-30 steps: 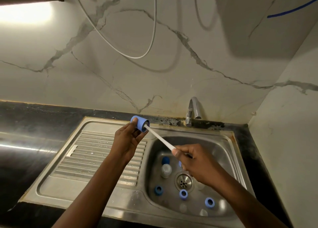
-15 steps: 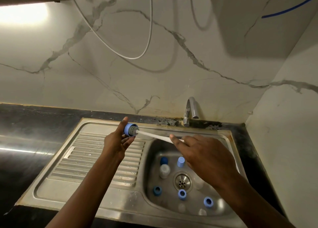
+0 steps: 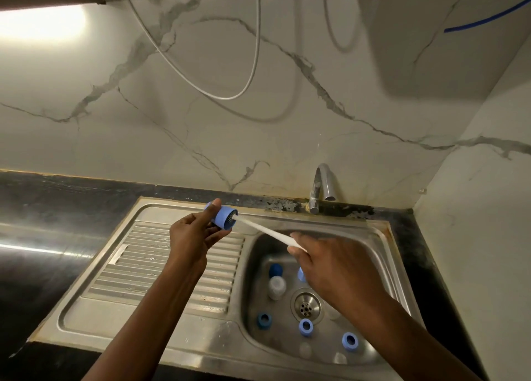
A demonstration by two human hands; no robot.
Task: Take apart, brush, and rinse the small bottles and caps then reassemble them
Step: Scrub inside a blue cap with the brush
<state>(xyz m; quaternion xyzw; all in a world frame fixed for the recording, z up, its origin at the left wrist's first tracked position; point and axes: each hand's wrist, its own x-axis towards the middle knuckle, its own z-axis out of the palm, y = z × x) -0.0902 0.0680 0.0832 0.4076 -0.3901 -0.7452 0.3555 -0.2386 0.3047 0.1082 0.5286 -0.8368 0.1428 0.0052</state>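
1. A ribbed steel drainboard [image 3: 161, 265] fills the left of the sink unit.
2. Above its far edge, the left hand [image 3: 192, 234] pinches a blue cap [image 3: 222, 218] between the thumb and curled fingers, with the open side facing right.
3. A white brush [image 3: 264, 230] slants from inside that cap down to the right.
4. The right hand [image 3: 336, 274], blurred, has its fingers curled round the brush handle's near end, above the basin [image 3: 382, 254].
5. In the basin, a clear bottle [image 3: 276, 286] lies just left of the drain [image 3: 306, 306]. Three loose rings [image 3: 305, 327], all blue, sit along the near side.
6. A metal tap [image 3: 321, 185] stands at the far rim.
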